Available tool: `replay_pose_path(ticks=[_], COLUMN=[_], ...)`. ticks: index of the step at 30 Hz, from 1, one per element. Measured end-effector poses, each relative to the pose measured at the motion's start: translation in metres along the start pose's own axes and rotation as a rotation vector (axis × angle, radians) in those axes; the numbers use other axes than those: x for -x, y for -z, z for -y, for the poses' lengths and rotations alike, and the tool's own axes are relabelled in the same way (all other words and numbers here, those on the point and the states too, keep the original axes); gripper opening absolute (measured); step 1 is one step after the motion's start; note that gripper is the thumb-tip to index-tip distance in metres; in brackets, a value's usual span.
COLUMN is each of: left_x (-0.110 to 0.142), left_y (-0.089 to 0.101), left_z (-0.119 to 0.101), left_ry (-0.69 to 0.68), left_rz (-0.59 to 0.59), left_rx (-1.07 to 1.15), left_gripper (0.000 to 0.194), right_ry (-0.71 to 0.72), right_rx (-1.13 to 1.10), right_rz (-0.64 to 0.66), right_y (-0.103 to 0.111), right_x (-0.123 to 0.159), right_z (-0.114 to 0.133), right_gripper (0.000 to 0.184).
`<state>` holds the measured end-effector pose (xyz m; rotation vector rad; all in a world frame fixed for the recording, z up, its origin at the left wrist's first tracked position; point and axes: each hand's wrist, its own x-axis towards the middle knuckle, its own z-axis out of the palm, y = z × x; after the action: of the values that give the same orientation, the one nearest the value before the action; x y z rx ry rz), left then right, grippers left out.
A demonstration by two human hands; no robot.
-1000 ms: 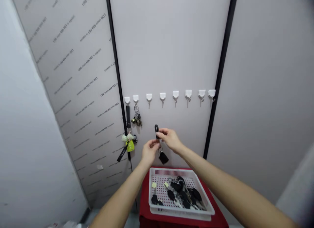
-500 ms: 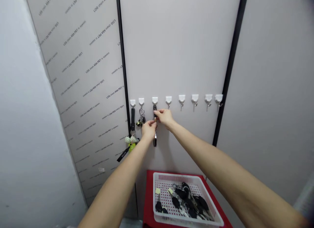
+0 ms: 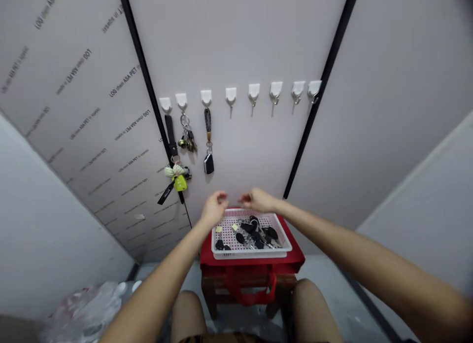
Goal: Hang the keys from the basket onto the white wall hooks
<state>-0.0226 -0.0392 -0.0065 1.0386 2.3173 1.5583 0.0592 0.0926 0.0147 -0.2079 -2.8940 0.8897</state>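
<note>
Both hands are empty, above the back rim of a white plastic basket [image 3: 251, 255]. My left hand [image 3: 214, 210] is at its back left corner, fingers loosely curled and apart. My right hand [image 3: 257, 200] is over the back edge, its fingers slightly blurred but apart. Inside the basket lie several black-headed keys [image 3: 258, 234], some with pale yellow tags. On the wall, a black car key fob [image 3: 209, 163] hangs by a braided strap [image 3: 208, 120] from the third hook [image 3: 206, 97]. Left of it hang a key bunch [image 3: 187, 138] and a black strap [image 3: 170, 136] with a lime-green fob [image 3: 180, 183].
Several more white hooks [image 3: 254, 91] continue the row to the right, with nothing hanging on them. The basket stands on a red bag [image 3: 295, 257] over a wooden stool [image 3: 209, 289], between my knees. Clear plastic bags [image 3: 84, 308] lie on the floor at left.
Both hands have let go of the braided strap and come down toward the basket. The fob now hangs free on the third hook. The view has tilted downward.
</note>
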Motion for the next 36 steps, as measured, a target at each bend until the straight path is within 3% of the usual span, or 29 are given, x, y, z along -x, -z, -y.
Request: replay_pose_path(ticks=[2, 6, 9, 12, 14, 21, 26, 31, 36], left_x=[0.016, 0.034, 0.037, 0.035, 0.035, 0.025, 0.018, 0.014, 0.009], left_y=[-0.022, -0.049, -0.056, -0.056, -0.057, -0.056, -0.044, -0.039, -0.021], left_z=[0.021, 0.041, 0.043, 0.044, 0.046, 0.04, 0.019, 0.011, 0.001], left_ry=[0.026, -0.087, -0.114, -0.002, 0.085, 0.416, 0.588, 0.477, 0.353], left_rz=[0.148, 0.364, 0.462, 0.511, 0.526, 0.276, 0.239, 0.178, 0.061], left_rx=[-0.121, -0.427, -0.615, -0.67, -0.594, 0.186, 0.543, 0.818, 0.747], left_gripper=[0.027, 0.032, 0.028, 0.021, 0.018, 0.038, 0.038, 0.027, 0.019], right_ry=[-0.061, -0.142, -0.128, -0.125, -0.137, -0.109, -0.039, 0.053, -0.017], right_rx=[0.156, 0.266, 0.28, 0.297, 0.236, -0.371, -0.664, -0.639, -0.673], right_rz=[0.083, 0.051, -0.017, -0.054, -0.042, -0.09, -0.108, -0.092, -0.124], right_y=[-0.019, -0.039, -0.045, -0.051, -0.056, -0.049, -0.028, -0.026, -0.026], right_x=[0.02, 0.038, 0.039, 0.035, 0.033, 0.03, 0.032, 0.036, 0.04], right_z=[-0.028, -0.06, -0.064, -0.062, -0.061, -0.045, -0.021, -0.009, -0.001], right_gripper=[0.021, 0.026, 0.025, 0.019, 0.014, 0.015, 0.018, 0.015, 0.016])
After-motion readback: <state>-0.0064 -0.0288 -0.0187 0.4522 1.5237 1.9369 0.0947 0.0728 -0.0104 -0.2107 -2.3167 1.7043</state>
